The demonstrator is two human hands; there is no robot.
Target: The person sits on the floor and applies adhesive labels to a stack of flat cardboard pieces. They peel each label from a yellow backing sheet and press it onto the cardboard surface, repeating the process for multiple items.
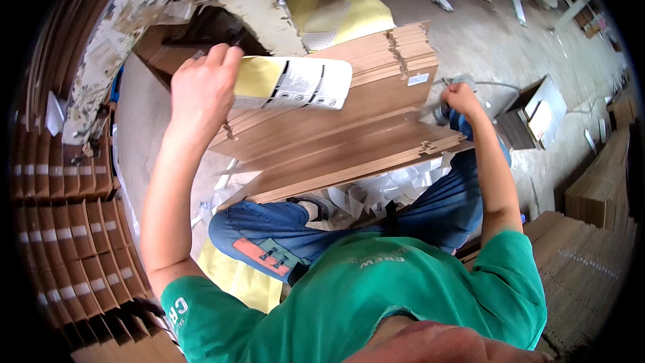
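Observation:
My left hand (pixel 207 84) is closed on the edge of a printed label (pixel 312 82), white with black bars and a yellow part, held above the cardboard. Beneath it leans a thick stack of flat brown cardboard sheets (pixel 336 117), a small white sticker (pixel 418 79) at its right end. Nearer to me, more flat cardboard (pixel 349 161) lies tilted across my lap. My right hand (pixel 461 99) is curled closed beside the right end of the stack; what its fingers hold, if anything, is hidden. A blurred grey thing shows just behind it.
Yellow backing sheets (pixel 342 17) lie beyond the stack, and another yellow sheet (pixel 238 279) is by my left knee. Clear plastic scraps (pixel 386 188) litter the floor between my legs. Assembled cartons (pixel 74 242) line the left; cardboard piles (pixel 578 275) and a box (pixel 534 117) stand right.

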